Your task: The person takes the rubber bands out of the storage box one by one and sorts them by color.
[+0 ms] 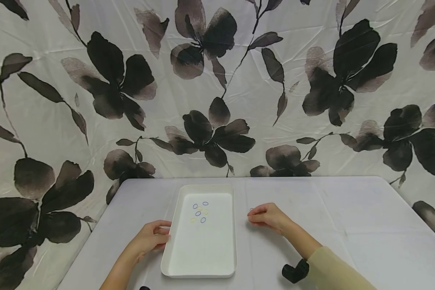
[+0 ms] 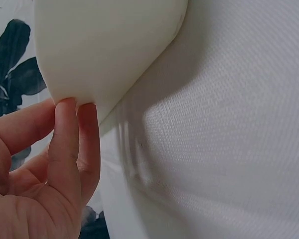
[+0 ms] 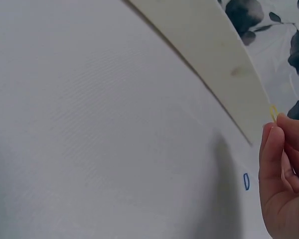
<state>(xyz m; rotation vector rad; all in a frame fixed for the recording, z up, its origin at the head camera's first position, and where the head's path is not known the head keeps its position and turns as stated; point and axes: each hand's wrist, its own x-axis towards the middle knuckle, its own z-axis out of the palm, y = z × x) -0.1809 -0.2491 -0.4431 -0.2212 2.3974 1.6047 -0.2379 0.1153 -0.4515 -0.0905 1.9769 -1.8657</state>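
Note:
A white rectangular tray [image 1: 199,257] lies on the table. Several small blue and yellow loops, like little rubber bands, are scattered in its far half, among them a blue loop [image 1: 203,220]. My left hand [image 1: 150,237] is at the tray's left side, its fingertips [image 2: 66,107] against the outer edge. To the right of the tray, my right hand [image 1: 270,217] pinches a yellow rubber band [image 3: 273,112] between thumb and forefinger, just off the table. On the cloth near those fingers lies a blue rubber band [image 3: 246,181].
The table has a white cloth [image 1: 348,233]. A black object [image 1: 295,271] is beside the right sleeve [image 1: 337,270], and part of another dark object [image 1: 144,288] shows at the bottom edge. Behind the table hangs a floral curtain [image 1: 203,88].

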